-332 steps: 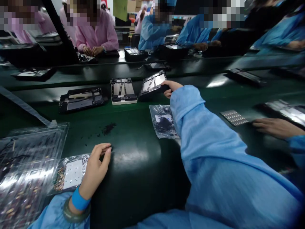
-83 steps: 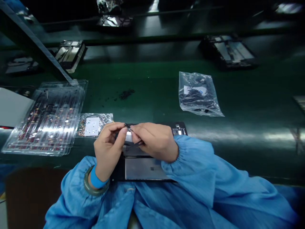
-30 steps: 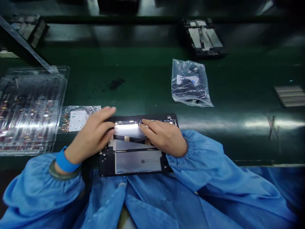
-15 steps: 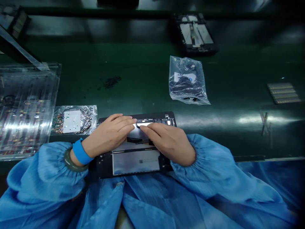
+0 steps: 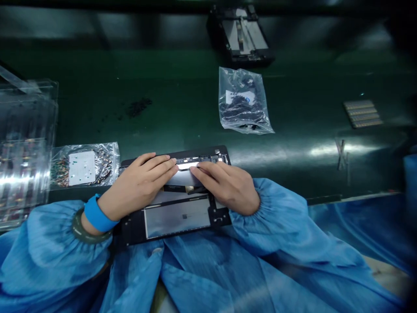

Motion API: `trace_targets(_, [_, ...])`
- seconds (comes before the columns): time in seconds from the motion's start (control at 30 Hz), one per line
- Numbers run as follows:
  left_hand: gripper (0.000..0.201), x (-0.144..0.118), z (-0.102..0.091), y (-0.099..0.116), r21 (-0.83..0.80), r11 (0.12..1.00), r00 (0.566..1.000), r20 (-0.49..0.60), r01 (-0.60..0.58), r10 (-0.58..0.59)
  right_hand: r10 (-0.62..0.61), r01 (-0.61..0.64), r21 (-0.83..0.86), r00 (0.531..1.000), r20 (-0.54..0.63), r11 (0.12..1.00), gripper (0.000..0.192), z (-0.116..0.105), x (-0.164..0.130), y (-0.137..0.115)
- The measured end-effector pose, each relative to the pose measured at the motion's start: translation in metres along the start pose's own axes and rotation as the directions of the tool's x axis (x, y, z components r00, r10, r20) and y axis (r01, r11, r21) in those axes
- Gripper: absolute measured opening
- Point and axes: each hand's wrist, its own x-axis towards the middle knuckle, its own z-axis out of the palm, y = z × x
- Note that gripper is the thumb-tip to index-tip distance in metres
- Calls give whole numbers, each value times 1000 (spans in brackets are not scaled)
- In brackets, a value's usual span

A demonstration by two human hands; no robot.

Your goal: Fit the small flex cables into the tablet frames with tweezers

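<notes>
**Both hands flat on an open device at the near edge**

Nearest, an open black device [image 5: 177, 217] lies on the green bench [image 5: 182, 108] against the blue sleeves, its pale grey panel facing up. The left hand [image 5: 137, 187] rests across its far half with fingers straight and together, pressing down on a shiny strip [image 5: 185, 167]; it grips nothing. The right hand [image 5: 228, 187] lies the same way, fingers extended, tips meeting the left ones on the strip, and a thin dark tool seems tucked under its palm, though that is hard to make out.

Left of the device sits a small bag of parts [image 5: 83, 167], and beyond it a stack of clear trays [image 5: 24, 148], cut off at the frame's edge. Farther out lies a bag of dark pieces [image 5: 243, 102], then another open device [image 5: 241, 37].

Uneven pressure could, I judge, leave the strip crooked or bubbled, or shift the device. What lies beneath the palms is hidden.
</notes>
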Motion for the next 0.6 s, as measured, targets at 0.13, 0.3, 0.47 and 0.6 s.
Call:
trace_targets(0.13, [42,0,1,0,-1,1000,1000,-1,3,-3,3,-3,0,1000,-7,1000,26,2,0,0])
trace_targets(0.3, [41,0,2,-1,38,999,1000,-21,-20,21,-2,2,-2,999,-32,1000,25,2,0,0])
trace_targets(0.47, [39,-1,1,0,76,996,999,-29,-42,45,-11,11,-6,1000,-24,1000,26,3,0,0])
trace_targets(0.6, [39,0,0,0,81,996,999,-30,-36,38,-20,20,-17,1000,-8,1000,27,3,1,0])
